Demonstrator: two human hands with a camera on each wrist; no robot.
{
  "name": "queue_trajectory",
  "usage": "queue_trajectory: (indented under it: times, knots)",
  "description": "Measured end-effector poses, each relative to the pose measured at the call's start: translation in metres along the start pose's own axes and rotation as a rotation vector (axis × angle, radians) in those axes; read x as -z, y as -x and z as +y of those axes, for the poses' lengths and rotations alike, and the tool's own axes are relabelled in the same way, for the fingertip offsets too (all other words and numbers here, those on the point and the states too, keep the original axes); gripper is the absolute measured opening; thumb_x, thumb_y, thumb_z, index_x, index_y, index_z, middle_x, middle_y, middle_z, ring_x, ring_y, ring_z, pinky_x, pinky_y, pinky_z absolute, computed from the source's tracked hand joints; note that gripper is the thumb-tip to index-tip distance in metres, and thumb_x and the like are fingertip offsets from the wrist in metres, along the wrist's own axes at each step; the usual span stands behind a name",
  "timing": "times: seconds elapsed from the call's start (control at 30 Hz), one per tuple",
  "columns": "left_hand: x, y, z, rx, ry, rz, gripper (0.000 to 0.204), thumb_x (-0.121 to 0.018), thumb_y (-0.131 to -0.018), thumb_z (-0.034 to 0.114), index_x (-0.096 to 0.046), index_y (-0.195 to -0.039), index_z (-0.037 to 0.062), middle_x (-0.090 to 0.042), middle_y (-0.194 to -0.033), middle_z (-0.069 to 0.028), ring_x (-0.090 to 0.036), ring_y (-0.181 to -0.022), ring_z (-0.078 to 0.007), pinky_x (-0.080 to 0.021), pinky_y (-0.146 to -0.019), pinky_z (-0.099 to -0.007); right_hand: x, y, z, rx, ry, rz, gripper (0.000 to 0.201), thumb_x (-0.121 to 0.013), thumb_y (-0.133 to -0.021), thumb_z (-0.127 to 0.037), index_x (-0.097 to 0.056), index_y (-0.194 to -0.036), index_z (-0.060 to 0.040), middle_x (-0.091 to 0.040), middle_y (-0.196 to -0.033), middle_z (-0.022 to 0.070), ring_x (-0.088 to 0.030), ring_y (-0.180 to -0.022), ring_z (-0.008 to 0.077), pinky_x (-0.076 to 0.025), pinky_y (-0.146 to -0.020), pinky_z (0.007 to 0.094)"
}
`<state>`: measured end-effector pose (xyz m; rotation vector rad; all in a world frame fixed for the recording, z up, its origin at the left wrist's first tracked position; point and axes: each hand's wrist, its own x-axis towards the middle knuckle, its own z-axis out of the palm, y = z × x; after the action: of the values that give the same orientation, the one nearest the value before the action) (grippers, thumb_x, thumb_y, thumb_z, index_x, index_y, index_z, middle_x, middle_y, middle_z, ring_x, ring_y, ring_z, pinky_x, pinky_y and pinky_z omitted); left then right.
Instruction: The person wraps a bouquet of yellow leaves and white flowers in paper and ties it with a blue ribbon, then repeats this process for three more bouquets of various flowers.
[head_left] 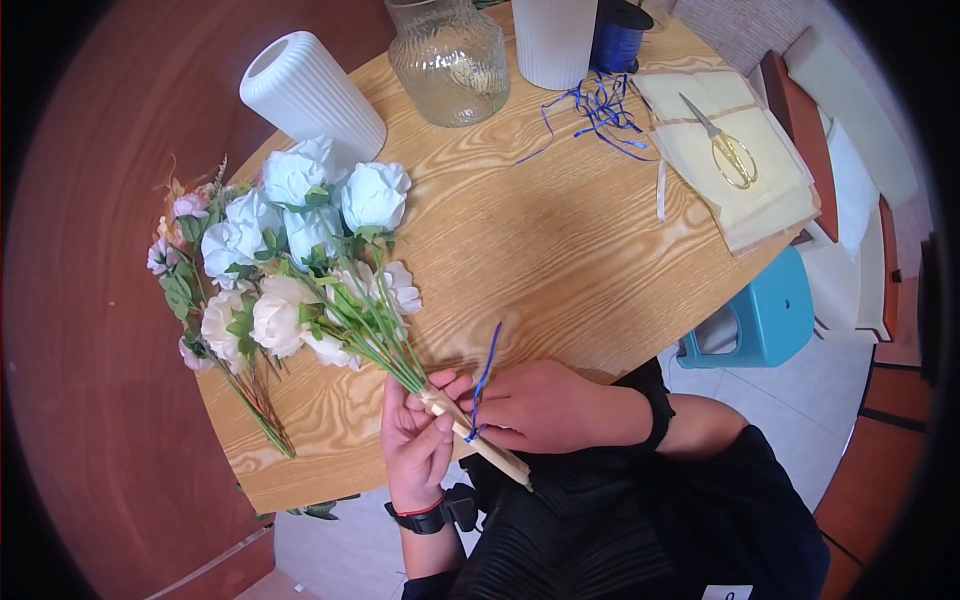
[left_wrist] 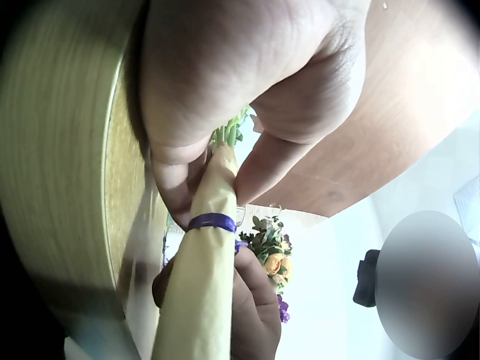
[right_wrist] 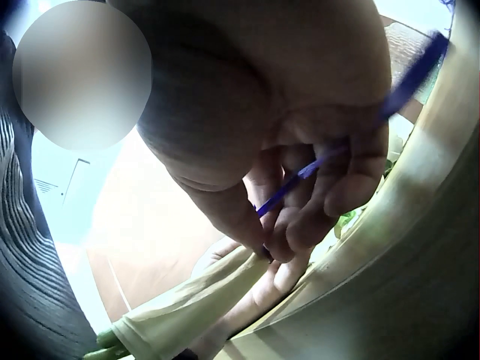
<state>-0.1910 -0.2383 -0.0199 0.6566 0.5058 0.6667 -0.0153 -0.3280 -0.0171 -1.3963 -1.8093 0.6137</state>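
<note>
My left hand holds a bundle of green stems wrapped in cream paper, its thumb and fingers on either side of the wrap. The stems lead up to white flowers, with pale blue roses lying just beyond. A blue ribbon circles the wrap below the left fingertips. My right hand is at that band, its thumb and fingertips pinching the ribbon against the paper. One loose ribbon end crosses the right fingers and sticks up past them. Bare stem ends show at the paper's bottom.
Pinkish flowers lie at the table's left. A white ribbed vase lies tipped, near a glass vase and another white vase. Beyond are a blue ribbon spool, tangled ribbon, and gold-handled scissors on cream paper sheets.
</note>
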Motion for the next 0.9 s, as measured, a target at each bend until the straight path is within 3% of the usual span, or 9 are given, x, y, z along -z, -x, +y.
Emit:
queue_trajectory:
  times: [0.17, 0.9]
  knots:
    - [0.0023, 0.0009, -0.0002, -0.010, 0.001, -0.012, 0.083, -0.059, -0.083, -0.014, -0.016, -0.151, 0.0034, -0.054, -0.129, -0.0269, -0.054, -0.124, -0.0372, -0.054, -0.094, -0.0454, 0.0034, -0.0019, -0.0018, 0.011, -0.024, -0.008, 0.015, -0.065, -0.083, -0.024, -0.061, -0.079, -0.0099, -0.061, -0.075, 0.0061, -0.063, -0.072, 0.0283, -0.051, -0.064, 0.0409]
    - [0.0022, 0.0007, -0.0009, -0.017, -0.049, -0.014, 0.083, -0.061, -0.083, -0.014, -0.017, -0.151, 0.0036, -0.054, -0.130, -0.0248, -0.052, -0.126, -0.0374, -0.048, -0.102, -0.0459, 0.0000, -0.0017, -0.0010, 0.015, -0.025, 0.002, 0.013, -0.066, -0.081, -0.022, -0.061, -0.082, -0.0106, -0.062, -0.078, 0.0048, -0.064, -0.073, 0.0274, -0.052, -0.064, 0.0411]
